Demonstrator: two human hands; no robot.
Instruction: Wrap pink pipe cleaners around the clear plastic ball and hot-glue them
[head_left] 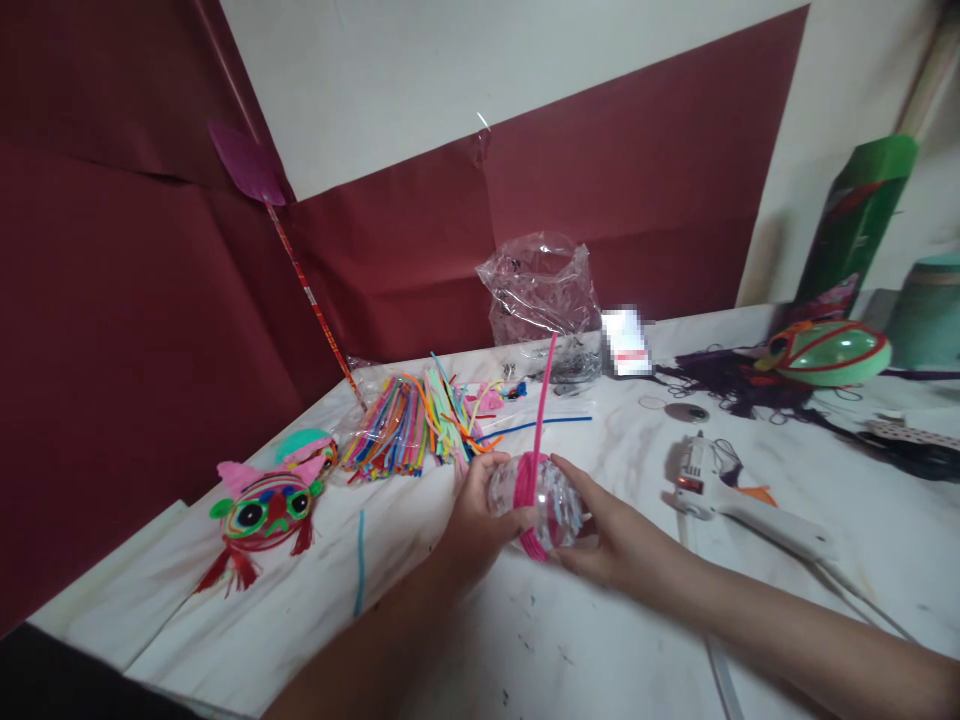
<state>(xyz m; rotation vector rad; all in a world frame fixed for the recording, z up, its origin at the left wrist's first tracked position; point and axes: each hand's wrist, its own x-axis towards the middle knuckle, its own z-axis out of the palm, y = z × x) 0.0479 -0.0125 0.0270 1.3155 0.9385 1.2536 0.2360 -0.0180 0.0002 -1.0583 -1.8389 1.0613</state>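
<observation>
A clear, rounded plastic piece point(556, 500), possibly a cut bottle end, is held between my two hands above the table. A pink pipe cleaner point(530, 490) is wrapped around it, with one free end standing straight up. My left hand point(484, 505) grips the left side, its thumb pressing on the pink band. On the right side, my right hand point(596, 530) curls its fingers around the clear plastic. To the left of my hands is a bundle of coloured pipe cleaners point(390, 430). A white hot glue gun point(750, 500) lies to the right.
A decorated animal face point(266, 510) with red tassels lies at the left. A light blue pipe cleaner point(361, 562) and a dark blue one point(540, 423) lie loose. Behind stand a clear plastic bag point(544, 300) and a phone point(627, 342). A green balloon-like craft point(836, 352) sits at right.
</observation>
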